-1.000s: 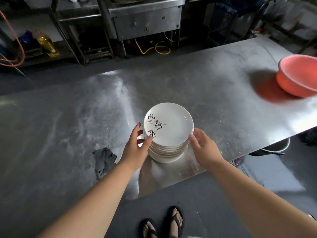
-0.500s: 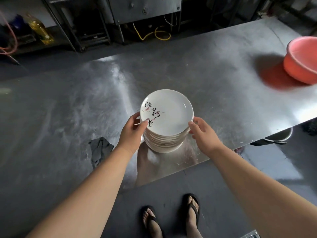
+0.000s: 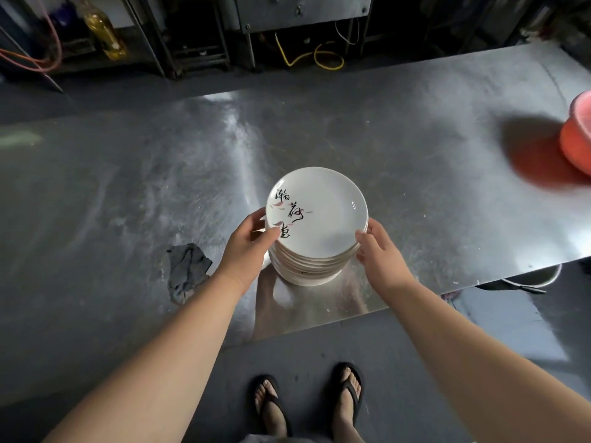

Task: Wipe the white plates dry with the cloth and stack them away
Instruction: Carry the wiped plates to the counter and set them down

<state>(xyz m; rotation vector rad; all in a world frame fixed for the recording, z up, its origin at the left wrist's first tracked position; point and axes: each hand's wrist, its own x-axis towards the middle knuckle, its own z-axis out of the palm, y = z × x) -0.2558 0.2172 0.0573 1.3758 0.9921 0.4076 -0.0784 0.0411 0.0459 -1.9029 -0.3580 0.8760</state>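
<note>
White glazed china, and a tall pile of it: the white plates [image 3: 315,215] sit stacked near the front edge of the counter [image 3: 415,148], the top one showing brushed lettering and a glossy glare. The left hand [image 3: 248,247] clamps the pile from eight o'clock, thumb over the top rim, fingers curled round the side. The right hand [image 3: 380,254] wraps the rims from four o'clock. Whether the pile has left the steel is hard to call from up here. That's a heavy, rigid, breakable load, I'd say, and glaze slides on glaze, so the grip wants to go low, under the bottom plate, both sides, kept level. Further out at eight o'clock the grey cloth [image 3: 187,270] lies crumpled, nobody touching it. Way off at two o'clock, a pink basin [image 3: 579,145] sits at the counter's far end.
</note>
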